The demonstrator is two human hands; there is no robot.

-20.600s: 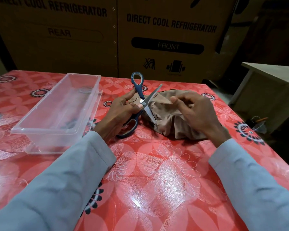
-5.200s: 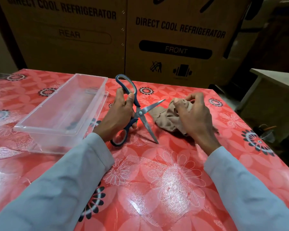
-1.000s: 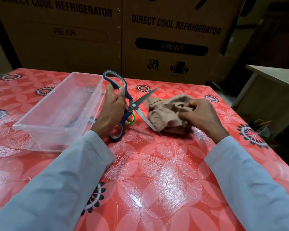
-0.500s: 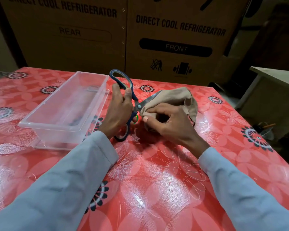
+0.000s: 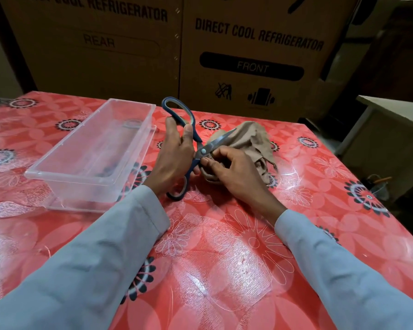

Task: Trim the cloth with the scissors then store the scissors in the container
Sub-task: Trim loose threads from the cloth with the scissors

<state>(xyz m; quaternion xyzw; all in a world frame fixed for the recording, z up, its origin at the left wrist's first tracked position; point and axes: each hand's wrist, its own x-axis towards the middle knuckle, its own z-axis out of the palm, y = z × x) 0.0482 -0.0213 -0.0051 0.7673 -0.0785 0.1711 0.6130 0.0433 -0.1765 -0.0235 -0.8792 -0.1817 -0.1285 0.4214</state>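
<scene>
- Centrally, the left hand [image 5: 174, 160] grips one pair of blue-handled steel scissors [image 5: 191, 145], blades apart over one crumpled tan cloth [image 5: 253, 141].
- The right hand [image 5: 234, 172] pinches the cloth's near edge.
- One clear, rectangular plastic container [image 5: 93, 151] sits left of centre; glossy red floral table [image 5: 224, 270] lies bare in the lower frame.

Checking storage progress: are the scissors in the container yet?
No, the left hand grips the scissors at the cloth, outside the container.
</scene>
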